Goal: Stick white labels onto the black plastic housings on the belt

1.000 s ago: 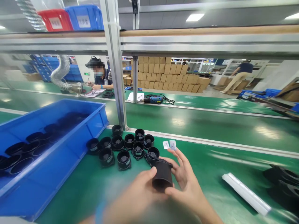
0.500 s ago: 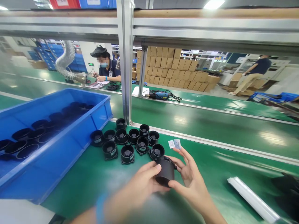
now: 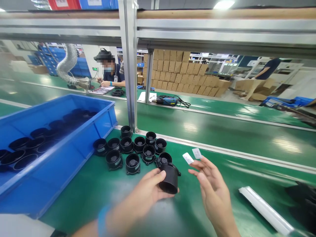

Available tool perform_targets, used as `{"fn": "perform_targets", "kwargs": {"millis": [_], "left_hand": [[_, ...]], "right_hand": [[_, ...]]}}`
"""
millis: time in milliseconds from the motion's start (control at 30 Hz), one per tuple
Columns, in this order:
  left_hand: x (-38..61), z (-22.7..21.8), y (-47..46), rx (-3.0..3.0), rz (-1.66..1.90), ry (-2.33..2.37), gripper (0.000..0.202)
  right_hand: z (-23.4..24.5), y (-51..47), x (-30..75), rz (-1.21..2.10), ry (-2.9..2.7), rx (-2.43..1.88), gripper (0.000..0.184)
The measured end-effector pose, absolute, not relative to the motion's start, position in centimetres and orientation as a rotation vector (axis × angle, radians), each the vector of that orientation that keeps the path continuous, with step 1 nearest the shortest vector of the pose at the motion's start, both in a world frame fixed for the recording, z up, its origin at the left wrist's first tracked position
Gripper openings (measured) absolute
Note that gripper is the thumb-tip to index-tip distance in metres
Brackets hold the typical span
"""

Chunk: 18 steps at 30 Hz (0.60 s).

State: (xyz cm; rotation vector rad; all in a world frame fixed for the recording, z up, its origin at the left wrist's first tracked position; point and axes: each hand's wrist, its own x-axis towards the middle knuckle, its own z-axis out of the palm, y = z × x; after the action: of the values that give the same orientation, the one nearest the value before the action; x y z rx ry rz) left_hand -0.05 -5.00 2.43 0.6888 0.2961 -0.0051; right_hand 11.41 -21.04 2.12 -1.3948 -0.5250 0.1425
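My left hand (image 3: 150, 187) is wrapped round a black cylindrical housing (image 3: 169, 179), which is tilted with its open end towards me. Two small white labels, one (image 3: 188, 158) left of the other (image 3: 197, 153), sit at separate fingertips of my right hand (image 3: 216, 189). That hand is apart from the housing, its thumb and fingers partly curled. Just behind the held piece, several similar black housings (image 3: 132, 164) with small labels on their sides stand on the green bench top (image 3: 98, 197).
A blue bin (image 3: 98, 126) with several black housings stands at left. A metal post (image 3: 130, 82) rises behind the group. At right lie a white strip-like object (image 3: 266, 209) and a dark item (image 3: 301, 204). Across the bench are a heat gun (image 3: 168, 100) and a seated co-worker (image 3: 112, 74).
My right hand has drawn away from the housing to the right, and the two labels on its fingertips have spread apart. The left hand still holds the housing, shifted slightly left.
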Motion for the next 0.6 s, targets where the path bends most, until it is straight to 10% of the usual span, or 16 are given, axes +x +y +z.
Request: {"fn": "perform_targets", "kwargs": {"millis": [600], "left_hand": [[0.2, 1.8, -5.1, 0.727, 0.022, 0.330, 0.037]], "right_hand": [[3.1, -21.0, 10.3, 0.386, -0.427, -1.388, 0.041]]}}
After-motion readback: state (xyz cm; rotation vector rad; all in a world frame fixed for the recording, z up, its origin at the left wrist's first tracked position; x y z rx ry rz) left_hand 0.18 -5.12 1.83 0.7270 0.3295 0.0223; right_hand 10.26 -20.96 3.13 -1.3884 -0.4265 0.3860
